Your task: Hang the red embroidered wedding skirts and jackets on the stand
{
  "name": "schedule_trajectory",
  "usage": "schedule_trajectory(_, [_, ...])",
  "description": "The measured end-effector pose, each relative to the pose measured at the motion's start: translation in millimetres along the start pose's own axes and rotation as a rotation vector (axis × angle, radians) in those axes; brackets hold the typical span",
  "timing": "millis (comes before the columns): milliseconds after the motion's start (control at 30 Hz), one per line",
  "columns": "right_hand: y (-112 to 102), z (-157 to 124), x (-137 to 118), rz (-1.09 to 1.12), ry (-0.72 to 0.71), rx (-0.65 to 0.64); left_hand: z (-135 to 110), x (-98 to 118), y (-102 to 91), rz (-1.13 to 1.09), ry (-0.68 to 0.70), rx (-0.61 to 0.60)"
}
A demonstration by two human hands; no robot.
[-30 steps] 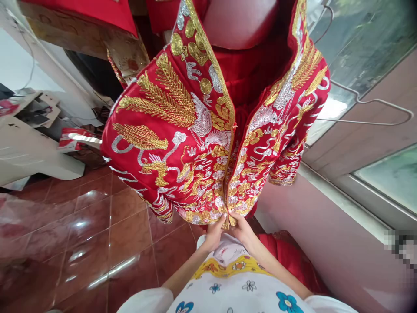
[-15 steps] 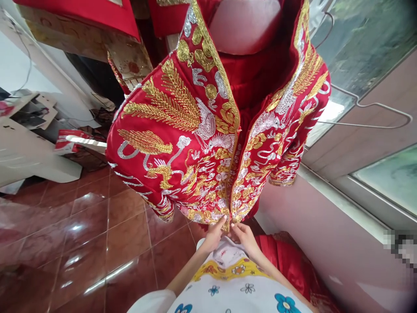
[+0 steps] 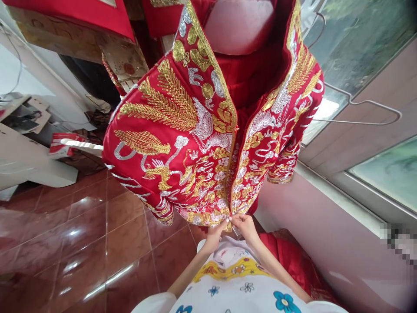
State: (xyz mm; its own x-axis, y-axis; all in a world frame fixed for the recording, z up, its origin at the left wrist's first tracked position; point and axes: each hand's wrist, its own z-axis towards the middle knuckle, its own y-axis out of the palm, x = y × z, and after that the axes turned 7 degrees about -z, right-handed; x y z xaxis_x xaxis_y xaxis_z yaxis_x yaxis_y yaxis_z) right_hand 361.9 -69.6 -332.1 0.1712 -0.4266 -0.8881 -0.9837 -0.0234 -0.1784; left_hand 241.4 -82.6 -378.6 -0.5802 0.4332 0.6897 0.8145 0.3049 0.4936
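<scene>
The red embroidered jacket [image 3: 182, 143] hung in the centre of the head view, its collar and upper part cut off by the top edge at twelve o'clock. What carried it could not be made out; a pale rounded form [image 3: 239, 24] showed inside the open neck. The front stood parted at the top and drew together toward the hem at six o'clock.

There, the left hand [image 3: 215, 234] and the right hand [image 3: 246, 226] met, each pinching one side of the front opening at the bottom hem. The fingertips were closed on the cloth, but the fastening between them was too small to tell. Both forearms ran down to a white flowered top [image 3: 234, 287], cut off by the bottom edge.

More red fabric [image 3: 293, 261] lay at five o'clock, partly hidden behind the right arm. A wire hanger [image 3: 361, 113] hung at three o'clock before the window [image 3: 368, 39]. At nine o'clock sat white furniture [image 3: 29, 161] with papers, blurred. Glossy brown floor tiles [image 3: 81, 234] lay bare from seven to eight o'clock; a pink wall [image 3: 319, 243] closed in the right side.
</scene>
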Motion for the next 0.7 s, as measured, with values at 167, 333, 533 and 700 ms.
schedule_trajectory(167, [-5.0,4.4,-6.2,0.033,0.080,-0.120,2.2,-4.2,-1.3,0.035,0.059,0.007])
schedule_trajectory(333, [-0.7,7.1,-20.1,0.079,0.150,-0.199,9.9,-3.2,1.1,0.054,0.143,0.067])
schedule_trajectory(533, [17.9,15.7,-53.6,0.109,0.130,-0.156,20.5,-0.7,1.8,0.000,0.231,0.063])
schedule_trajectory(700, [22.5,23.5,-76.9,0.113,0.044,-0.103,23.2,-3.9,1.6,-0.084,0.208,0.027])
